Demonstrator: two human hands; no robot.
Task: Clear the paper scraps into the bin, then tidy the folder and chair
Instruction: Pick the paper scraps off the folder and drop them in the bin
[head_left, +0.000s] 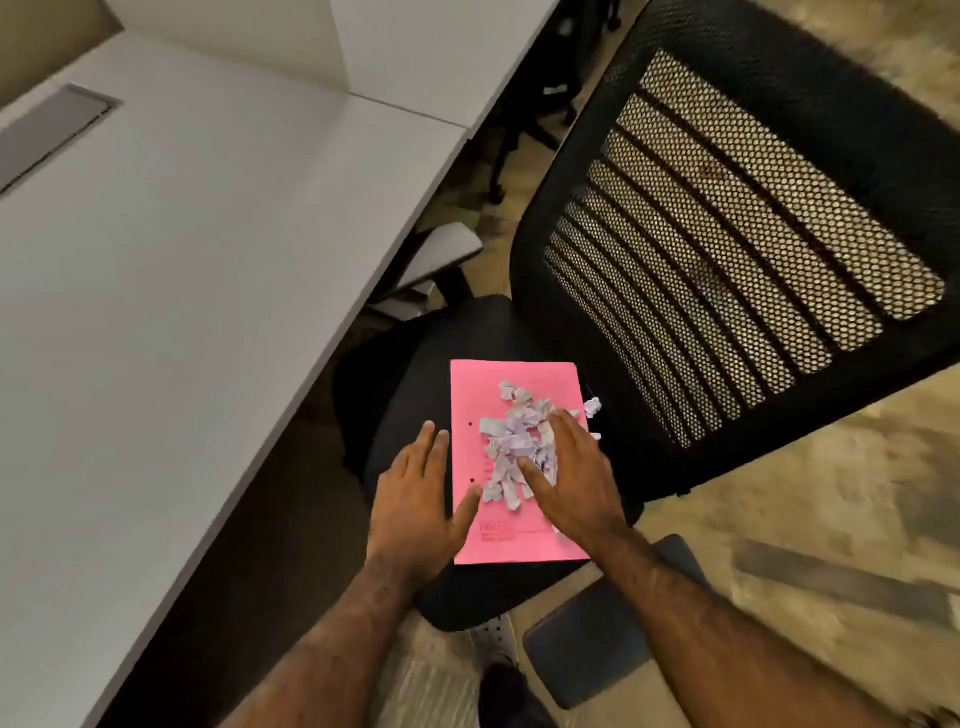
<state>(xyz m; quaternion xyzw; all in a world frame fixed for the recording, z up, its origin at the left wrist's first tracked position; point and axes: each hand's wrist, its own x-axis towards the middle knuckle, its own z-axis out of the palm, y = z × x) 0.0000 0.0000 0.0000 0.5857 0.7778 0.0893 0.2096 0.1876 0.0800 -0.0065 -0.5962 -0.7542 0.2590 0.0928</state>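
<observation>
A pink folder lies flat on the black seat of an office chair. A heap of torn white paper scraps sits on the folder's middle, and a couple of scraps lie just past its right edge. My left hand is flat and open at the folder's left edge, thumb touching it. My right hand rests open on the right side of the heap, fingers spread over the scraps. No bin is in view.
A white desk runs along the left, its edge close to the chair. The chair's mesh backrest rises at the right, an armrest near my right forearm. Another chair's base stands under the far desk. Carpet lies around.
</observation>
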